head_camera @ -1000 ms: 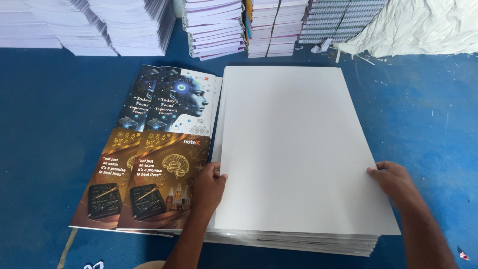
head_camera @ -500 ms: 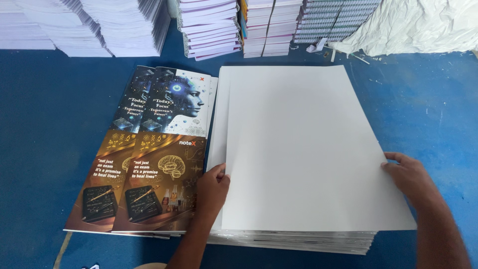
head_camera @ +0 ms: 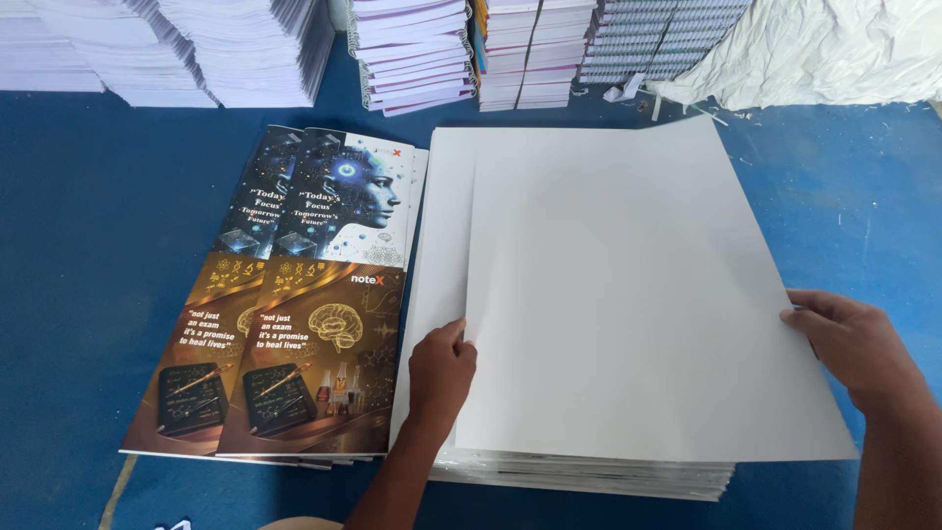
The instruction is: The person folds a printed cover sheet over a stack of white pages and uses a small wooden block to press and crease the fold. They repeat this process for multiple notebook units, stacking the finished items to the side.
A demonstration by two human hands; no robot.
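A thick stack of large white sheets lies on the blue table. Its top white sheet is shifted to the right, overhanging the stack's right side. My left hand rests on the stack and touches the sheet's left edge. My right hand grips the sheet's right edge. To the left lies a pile of printed covers with a blue head picture above and a golden brain picture below.
Along the table's far edge stand stacks of white paper, spiral-bound notebooks and more bound books. A crumpled white plastic sheet lies at the far right. Small paper scraps lie near it.
The top white sheet has slid to the right off the stack, and my right hand has moved right with it. My left hand stays at its left edge.
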